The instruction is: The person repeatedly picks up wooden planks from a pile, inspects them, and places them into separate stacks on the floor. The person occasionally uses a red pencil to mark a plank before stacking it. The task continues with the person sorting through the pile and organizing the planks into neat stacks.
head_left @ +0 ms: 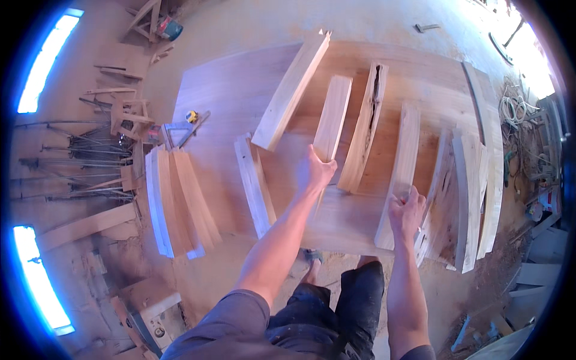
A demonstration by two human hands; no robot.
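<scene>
My left hand (320,170) is closed around the lower half of a pale wooden board (334,113), which tilts away from me over the wide wooden tabletop (228,84). My right hand (407,211) grips the near part of another board (405,141), with its fingers wrapped over the edge. Between the two lies a board with a dark crack (364,132) along it. Up and left of my left hand a longer board (292,90) lies slanted, and a shorter one (255,183) rests left of my forearm.
Stacked boards stand at the tabletop's left (180,201) and right (471,198) ends. A yellow tape measure (191,116) and a triangular square (178,133) lie at the left. A hammer (426,27) is on the floor beyond. Metal bars (90,159) and coiled cable (513,109) flank the table.
</scene>
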